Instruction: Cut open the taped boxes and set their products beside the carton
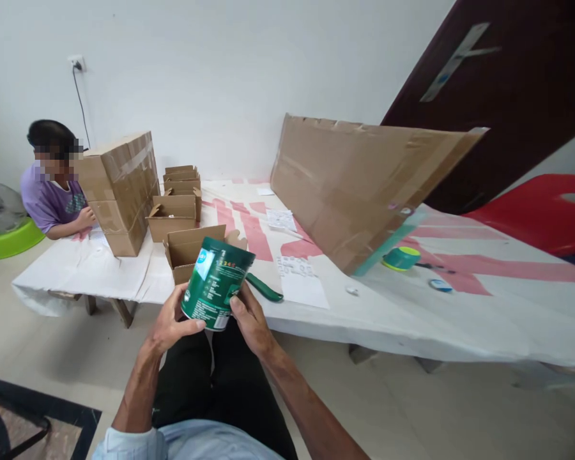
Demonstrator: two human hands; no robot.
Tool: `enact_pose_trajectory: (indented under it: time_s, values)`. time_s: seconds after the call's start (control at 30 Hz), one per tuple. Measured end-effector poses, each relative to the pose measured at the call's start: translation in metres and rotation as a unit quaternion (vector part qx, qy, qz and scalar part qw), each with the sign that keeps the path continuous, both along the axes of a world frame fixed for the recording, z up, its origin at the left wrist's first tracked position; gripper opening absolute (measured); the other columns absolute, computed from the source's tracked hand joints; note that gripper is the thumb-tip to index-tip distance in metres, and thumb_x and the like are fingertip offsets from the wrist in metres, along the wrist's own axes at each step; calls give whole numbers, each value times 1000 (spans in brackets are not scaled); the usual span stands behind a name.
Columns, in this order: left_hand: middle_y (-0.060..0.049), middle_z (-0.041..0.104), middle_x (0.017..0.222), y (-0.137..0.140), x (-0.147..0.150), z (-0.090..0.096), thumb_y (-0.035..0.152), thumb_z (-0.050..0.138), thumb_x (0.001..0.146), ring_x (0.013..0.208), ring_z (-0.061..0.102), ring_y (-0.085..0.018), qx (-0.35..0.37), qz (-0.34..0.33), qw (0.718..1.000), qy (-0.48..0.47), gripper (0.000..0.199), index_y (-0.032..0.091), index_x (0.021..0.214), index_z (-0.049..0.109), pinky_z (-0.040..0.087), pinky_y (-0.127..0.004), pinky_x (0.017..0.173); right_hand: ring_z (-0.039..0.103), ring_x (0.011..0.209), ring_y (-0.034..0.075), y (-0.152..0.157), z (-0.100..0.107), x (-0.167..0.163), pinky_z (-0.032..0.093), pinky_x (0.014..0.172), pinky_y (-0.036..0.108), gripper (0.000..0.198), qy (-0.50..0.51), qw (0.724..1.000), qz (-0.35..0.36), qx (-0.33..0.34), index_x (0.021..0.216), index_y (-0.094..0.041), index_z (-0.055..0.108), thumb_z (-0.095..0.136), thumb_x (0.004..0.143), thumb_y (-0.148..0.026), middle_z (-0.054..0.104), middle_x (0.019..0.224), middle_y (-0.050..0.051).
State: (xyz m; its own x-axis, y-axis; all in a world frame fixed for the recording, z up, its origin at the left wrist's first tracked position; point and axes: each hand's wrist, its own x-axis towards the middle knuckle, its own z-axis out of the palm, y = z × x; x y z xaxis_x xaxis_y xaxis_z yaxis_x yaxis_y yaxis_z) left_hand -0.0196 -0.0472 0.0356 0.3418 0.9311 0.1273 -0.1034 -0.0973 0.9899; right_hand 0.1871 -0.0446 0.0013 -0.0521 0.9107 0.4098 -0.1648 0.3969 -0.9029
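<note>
Between my two hands is a green printed pouch (216,284), held up in front of the table edge, its printed panel and barcode toward me. My left hand (172,326) grips its lower left side, the thumb across the bottom edge. On the right side, my right hand (253,319) clasps it with the thumb on the front. Just behind the pouch stands an open cardboard box (186,246). A dark green curved object (264,287) lies on the table beside my right hand; its kind is unclear.
More open boxes (175,211) line up behind, next to tall stacked cartons (124,191). A person (57,185) sits at the far left. Papers (301,281), a leaning cardboard sheet (359,185), a green tape roll (401,258) and a blue-white roll (441,285) are on the covered table (388,326).
</note>
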Motion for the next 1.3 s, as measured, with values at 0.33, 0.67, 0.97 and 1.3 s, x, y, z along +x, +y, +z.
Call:
enact_pose_trajectory:
  time_s: [0.33,0.67,0.97,1.3]
  values:
    - [-11,71,140,32,15,-18,46,92,73,133,63,-40,7,28,1000,0,83,20,144,60,48,-50,116,64,133,31,22,-13,-6,50,118,48,63,-24,999,-29,-8,147,-27,61,64,98,-66,70,144,8]
    - [-11,70,145,27,26,-19,52,86,82,138,62,-38,10,51,997,-56,75,24,147,59,50,-50,117,56,147,33,24,-7,-11,42,126,53,76,-45,997,-57,-12,164,-28,48,58,101,-69,58,162,9]
    - [-11,72,140,52,45,54,67,73,92,131,66,-34,174,91,975,-101,70,21,144,61,54,-45,114,30,166,28,51,73,-7,27,136,52,80,-21,992,-63,107,172,-33,34,48,104,-73,40,175,0]
    - [-11,73,131,119,42,65,76,64,94,125,68,-32,141,118,979,-84,68,24,137,66,62,-44,101,42,159,31,116,107,-12,33,133,50,90,-51,990,-83,98,165,-23,48,46,97,-82,51,168,8]
